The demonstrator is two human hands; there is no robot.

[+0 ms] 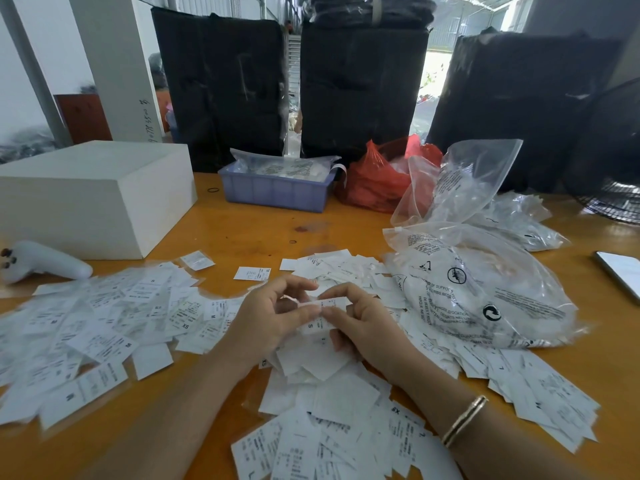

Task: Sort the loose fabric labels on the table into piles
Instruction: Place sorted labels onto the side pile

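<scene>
We take the blue crate (277, 194) at the back of the orange table (249, 233) as our landmark and read everything from it.

Far to its left sits a white box (93, 195), and nearer us than that a white handheld controller (41, 261), both pushed clear of the working area, we judge, so they stay out of the labels. Left of the crate and toward us lies the left spread of labels (97, 323), many showing size letters such as M and XS; it looks like stock fanned out so the letters can be read.

Straight toward us from the crate, our left hand (273, 320) and right hand (360, 327) meet over the central heap of labels (322, 368). Both hands pinch one small label (322, 318) marked S, thumbs and forefingers clamped on its edges, the other fingers loosely curled. We hold it lifted off the heap, probably to read the size or peel it from a neighbour before choosing a pile. A gold bangle (464, 420) is on the right wrist.

Right of the crate stands a red bag (374, 181), then clear printed bags (478, 292) toward us, likely the source packaging, with more labels (540, 386) spilling beside them. At the far right edge lies a phone (620, 271).

Sorting seems barely begun: no tidy piles are visible yet.
</scene>
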